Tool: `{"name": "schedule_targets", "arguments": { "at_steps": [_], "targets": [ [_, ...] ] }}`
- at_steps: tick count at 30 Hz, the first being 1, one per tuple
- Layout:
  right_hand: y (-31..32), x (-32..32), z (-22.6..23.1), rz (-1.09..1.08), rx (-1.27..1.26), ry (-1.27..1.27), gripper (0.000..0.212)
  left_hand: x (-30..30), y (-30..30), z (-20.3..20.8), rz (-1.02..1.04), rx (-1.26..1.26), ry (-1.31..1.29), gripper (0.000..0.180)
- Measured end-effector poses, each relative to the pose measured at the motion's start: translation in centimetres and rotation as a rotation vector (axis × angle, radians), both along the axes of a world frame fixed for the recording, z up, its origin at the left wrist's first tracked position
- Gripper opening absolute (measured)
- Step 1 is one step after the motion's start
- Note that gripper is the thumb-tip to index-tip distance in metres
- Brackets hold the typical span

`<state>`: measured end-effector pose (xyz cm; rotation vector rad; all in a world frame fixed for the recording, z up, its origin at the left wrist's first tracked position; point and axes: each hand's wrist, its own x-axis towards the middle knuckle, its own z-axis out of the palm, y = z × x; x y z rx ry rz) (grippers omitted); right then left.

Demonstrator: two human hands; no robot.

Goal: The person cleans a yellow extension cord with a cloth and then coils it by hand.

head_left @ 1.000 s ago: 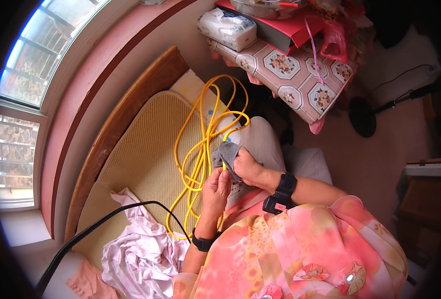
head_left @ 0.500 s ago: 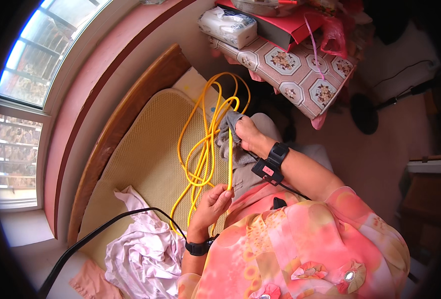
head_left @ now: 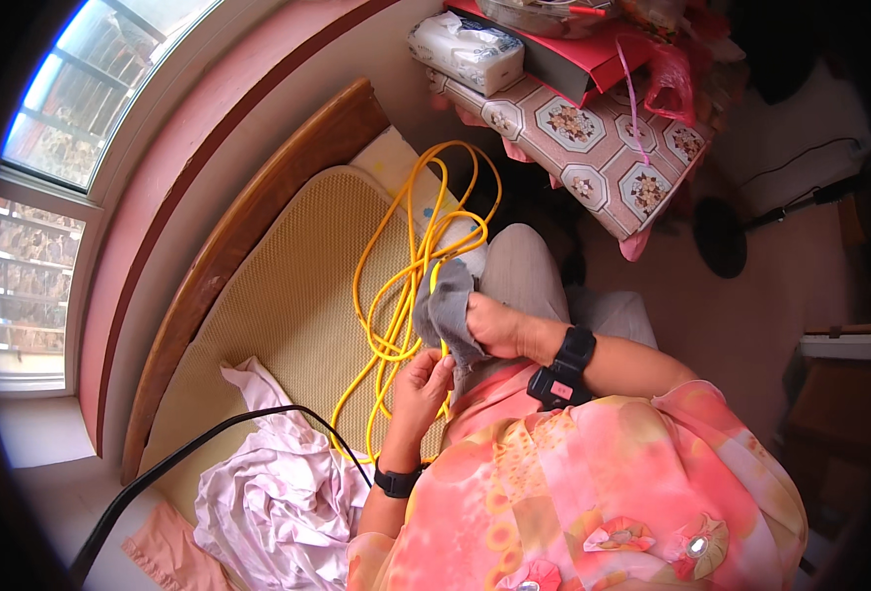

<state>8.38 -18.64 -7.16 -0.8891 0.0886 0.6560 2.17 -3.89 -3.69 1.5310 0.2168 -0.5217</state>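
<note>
One yellow cable (head_left: 420, 262), likely being wiped: my left fingers (head_left: 442, 371) pinch it, right fingers (head_left: 481, 317) clutch grey cloth (head_left: 447, 301), next stroke needs tension.

Pink patterned top (head_left: 563, 473) with fabric rosettes (head_left: 620, 535) — greyish trousers (head_left: 522, 271) — black wrist straps (head_left: 396, 483), one bearing a box (head_left: 548, 388).

My feed's getting strong daylight from the window (head_left: 86, 98), kinda glary there. Floor (head_left: 701, 315) on the right sits pretty dim, and fisheye bends everything toward a black rim.
</note>
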Motion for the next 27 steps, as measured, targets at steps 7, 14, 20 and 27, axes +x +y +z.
{"name": "schedule_targets", "arguments": {
  "at_steps": [7, 14, 20, 27],
  "targets": [
    [-1.2, 3.9, 0.0, -0.137, -0.088, -0.078, 0.023, 0.3, 0.4, 1.4, -0.198, -0.125, -0.007, 0.016],
    [-4.6, 5.5, 1.9, -0.139, 0.073, 0.168, 0.023, 1.6, 1.2, 0.2, 0.280, -0.818, 0.217, 0.024],
    [-1.8, 0.7, 2.9, 0.137, -0.078, -0.211, 0.025, 3.8, 0.1, -0.3, 0.376, -1.003, 0.282, 0.033],
    [-0.7, -0.7, 1.3, 0.133, -0.684, -0.520, 0.028, 5.0, -2.0, -1.3, 0.258, -0.744, 0.103, 0.041]
  ]
}}
